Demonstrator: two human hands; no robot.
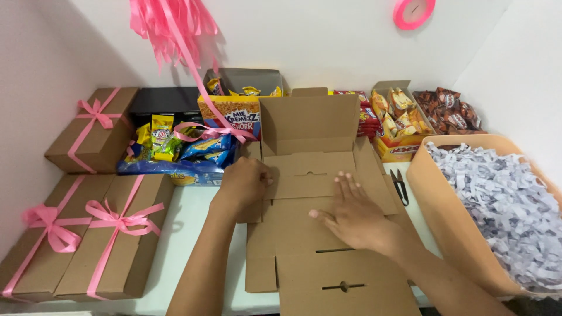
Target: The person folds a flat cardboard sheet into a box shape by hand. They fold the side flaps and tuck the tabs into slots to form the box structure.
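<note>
A flat, unfolded brown cardboard box [316,263] lies on the white table in front of me, its far panel [310,120] standing upright. My left hand [246,181] grips the box's left side flap, fingers curled on its edge. My right hand [351,213] lies flat with fingers spread on the box's middle panel, pressing it down.
Three closed brown boxes tied with pink ribbon [111,234] sit at the left. Snack packets and snack cartons [193,149] line the back wall. A tan bin of shredded white paper [497,199] stands at the right, small black snips [400,186] beside it. Pink ribbon strands [175,26] hang overhead.
</note>
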